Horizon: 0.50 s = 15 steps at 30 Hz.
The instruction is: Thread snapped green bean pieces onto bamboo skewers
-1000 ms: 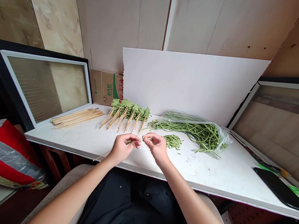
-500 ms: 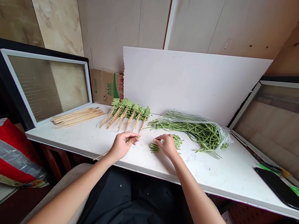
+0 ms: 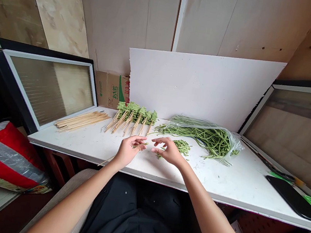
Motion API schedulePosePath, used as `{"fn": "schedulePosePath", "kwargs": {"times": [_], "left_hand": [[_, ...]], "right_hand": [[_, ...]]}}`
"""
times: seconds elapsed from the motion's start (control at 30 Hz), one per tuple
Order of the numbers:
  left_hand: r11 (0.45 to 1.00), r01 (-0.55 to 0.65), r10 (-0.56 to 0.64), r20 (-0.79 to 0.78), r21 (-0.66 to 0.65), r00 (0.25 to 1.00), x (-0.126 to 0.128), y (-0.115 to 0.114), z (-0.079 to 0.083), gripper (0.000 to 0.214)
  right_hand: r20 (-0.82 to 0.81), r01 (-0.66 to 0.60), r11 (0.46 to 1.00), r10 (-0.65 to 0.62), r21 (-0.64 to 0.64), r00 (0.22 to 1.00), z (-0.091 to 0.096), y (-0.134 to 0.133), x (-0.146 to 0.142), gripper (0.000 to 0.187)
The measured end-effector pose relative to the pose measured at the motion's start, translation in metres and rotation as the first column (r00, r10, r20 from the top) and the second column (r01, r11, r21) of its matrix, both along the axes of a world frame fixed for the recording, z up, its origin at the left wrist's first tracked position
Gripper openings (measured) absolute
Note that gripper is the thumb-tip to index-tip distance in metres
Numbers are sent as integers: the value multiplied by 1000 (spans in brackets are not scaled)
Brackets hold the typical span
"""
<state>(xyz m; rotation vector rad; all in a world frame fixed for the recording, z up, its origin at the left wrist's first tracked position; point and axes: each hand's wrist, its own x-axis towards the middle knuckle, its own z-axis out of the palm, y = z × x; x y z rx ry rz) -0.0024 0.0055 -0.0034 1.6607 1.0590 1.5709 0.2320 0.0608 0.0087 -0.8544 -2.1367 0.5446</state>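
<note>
Head camera: my left hand (image 3: 125, 153) is pinched narrow around a thin skewer (image 3: 106, 160), with a bit of cut green bean (image 3: 146, 143) at its fingertips. The stick's long axis runs from 8 o'clock, where the bare tail juts out past my wrist, toward 2 o'clock; the far end is lost among my fingers. My right hand (image 3: 170, 152) is at 3 o'clock from the left, just beside it but not touching, thumb and fingers parted; I can't tell whether a piece sits inside. The pile of bean pieces (image 3: 182, 147) lies on the white worktop (image 3: 207, 180) at 2 o'clock from my right hand, the nearer of the two, and a few loose bits (image 3: 159, 156) show at that hand's 8 o'clock. Loaded skewers (image 3: 138, 114) are at 12 o'clock from my left hand, bare sticks (image 3: 81, 122) at 10.
</note>
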Motion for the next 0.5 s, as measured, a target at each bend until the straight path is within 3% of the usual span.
{"fn": "schedulePosePath", "kwargs": {"times": [0.07,0.17,0.3,0.5], "left_hand": [[999,14,-14,7,-33,1000,1,-1,1,44],[997,56,-55,21,-57,998,3,-4,3,47],[993,82,-81,23,-82,996,3,-5,6,51],[994,81,-81,2,-76,997,2,-4,3,48]], "right_hand": [[-86,-107,994,104,-30,991,12,-14,-10,48],[-163,-177,984,170,-33,972,22,-29,-19,39],[-157,-153,988,146,-33,977,24,-33,-22,28],[-160,-184,977,165,-111,973,19,-26,-18,30]]}}
